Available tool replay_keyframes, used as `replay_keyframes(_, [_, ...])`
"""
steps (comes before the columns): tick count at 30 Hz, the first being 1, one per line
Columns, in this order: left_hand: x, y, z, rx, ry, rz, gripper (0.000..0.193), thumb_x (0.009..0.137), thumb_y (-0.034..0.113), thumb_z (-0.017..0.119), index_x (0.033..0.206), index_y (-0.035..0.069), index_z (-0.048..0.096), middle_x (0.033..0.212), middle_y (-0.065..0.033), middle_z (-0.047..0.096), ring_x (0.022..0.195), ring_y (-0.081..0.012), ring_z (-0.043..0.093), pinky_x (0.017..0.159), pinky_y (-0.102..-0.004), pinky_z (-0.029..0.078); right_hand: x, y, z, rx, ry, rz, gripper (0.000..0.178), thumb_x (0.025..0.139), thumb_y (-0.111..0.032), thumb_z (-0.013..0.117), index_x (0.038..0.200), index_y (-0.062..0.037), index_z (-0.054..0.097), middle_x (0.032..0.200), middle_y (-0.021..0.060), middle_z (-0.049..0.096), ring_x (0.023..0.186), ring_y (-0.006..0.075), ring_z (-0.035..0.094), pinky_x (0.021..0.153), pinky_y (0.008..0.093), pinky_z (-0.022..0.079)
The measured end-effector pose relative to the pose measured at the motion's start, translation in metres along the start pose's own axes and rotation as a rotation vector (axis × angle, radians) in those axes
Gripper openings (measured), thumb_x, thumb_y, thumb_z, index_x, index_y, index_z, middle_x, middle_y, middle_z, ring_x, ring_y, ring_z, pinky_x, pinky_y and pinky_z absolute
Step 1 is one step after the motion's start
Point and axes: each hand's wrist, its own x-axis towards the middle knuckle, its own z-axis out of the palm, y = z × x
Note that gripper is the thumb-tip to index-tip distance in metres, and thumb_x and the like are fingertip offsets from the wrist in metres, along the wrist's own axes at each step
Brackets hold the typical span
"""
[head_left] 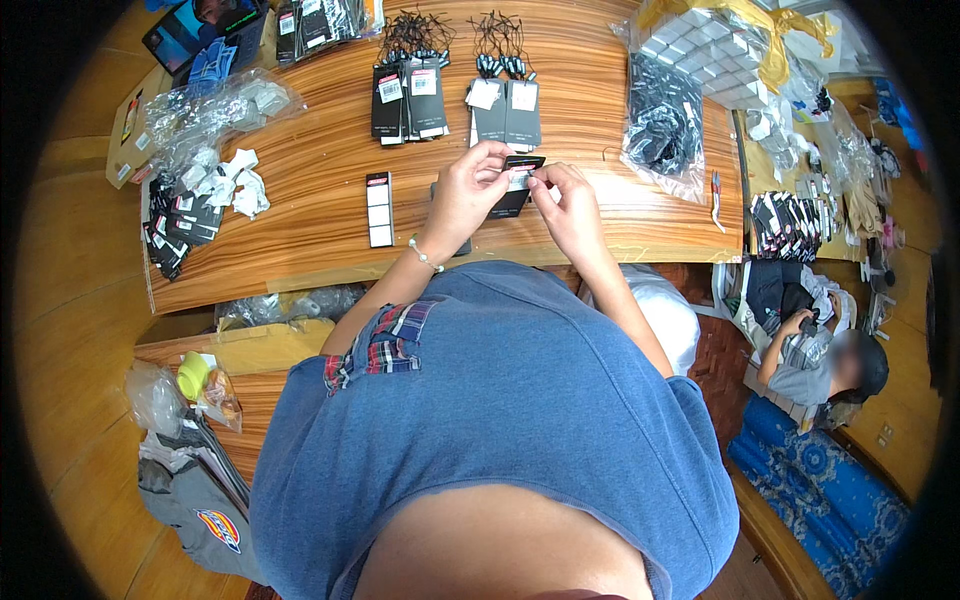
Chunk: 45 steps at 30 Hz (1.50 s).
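Both my hands meet over the near part of the wooden table (300,235). Between them is a black hang tag (510,207) with a white sticker near its upper end. My left hand (470,192) pinches its left side, thumb and fingers together. On the other side, the fingertips of my right hand (567,205) press at the sticker's edge. A dark object, mostly hidden, lies under my left wrist. To the left is a narrow black strip with white labels (380,210). Beyond my hands lie two groups of strung tags, the left tags (408,100) and the right tags (505,110).
At the left are a heap of black tags (180,225), crumpled white paper (240,185) and clear plastic bags (215,110). A bag of black cords (665,125), a box of white packs (700,50) and a small red-handled tool (717,200) are right. Another person (810,365) sits farther right.
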Motion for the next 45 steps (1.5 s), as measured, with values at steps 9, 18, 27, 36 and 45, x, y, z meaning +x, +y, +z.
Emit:
replay_keyframes(9, [0.000,0.002,-0.001,0.061,-0.012,-0.013,0.020,0.077,-0.002,0.061,0.097,-0.001,0.056,0.088,-0.0067,0.062,0.081,-0.0100,0.061,0.070,-0.0207,0.050,0.005,-0.002,0.001,0.054,0.004,0.072,0.014,0.073,-0.010,0.060,0.068,0.0025,0.058,0.063,0.0124,0.055,0.062,0.0244,0.052,0.059,0.0339,0.042])
replay_keyframes(18, [-0.002,0.005,0.001,0.072,0.004,0.009,0.018,0.078,0.002,0.061,0.096,0.001,0.059,0.085,-0.0076,0.064,0.079,-0.0119,0.063,0.069,-0.0220,0.051,0.002,0.013,0.006,0.269,-0.024,0.277,0.016,0.075,-0.011,0.059,0.070,0.0037,0.060,0.059,0.0081,0.055,0.053,0.0121,0.049,0.050,0.0263,0.039])
replay_keyframes(27, [-0.003,0.011,0.000,0.092,-0.013,0.015,0.017,0.078,0.002,0.061,0.094,0.000,0.061,0.084,-0.0069,0.065,0.077,-0.0127,0.063,0.066,-0.0235,0.053,0.002,0.011,0.004,0.369,-0.075,0.350,0.016,0.078,-0.011,0.058,0.072,0.0027,0.061,0.058,0.0019,0.056,0.053,0.0051,0.046,0.048,0.0224,0.037])
replay_keyframes(36, [-0.004,0.012,0.000,0.130,-0.023,0.041,0.018,0.077,0.003,0.061,0.095,0.002,0.063,0.085,-0.0074,0.066,0.078,-0.0141,0.064,0.068,-0.0253,0.053,0.002,0.015,0.002,0.828,-0.150,0.518,0.013,0.081,-0.008,0.051,0.074,-0.0035,0.060,0.071,-0.0006,0.058,0.064,0.0041,0.048,0.061,0.0181,0.039])
replay_keyframes(45, [-0.003,0.026,0.002,0.272,-0.054,0.123,0.017,0.078,0.008,0.060,0.093,0.003,0.064,0.083,-0.0088,0.066,0.074,-0.0138,0.064,0.065,-0.0259,0.052,0.000,0.012,0.008,0.800,-0.047,0.413,0.012,0.081,-0.007,0.054,0.074,-0.0017,0.061,0.070,-0.0001,0.059,0.061,0.0060,0.047,0.060,0.0202,0.039])
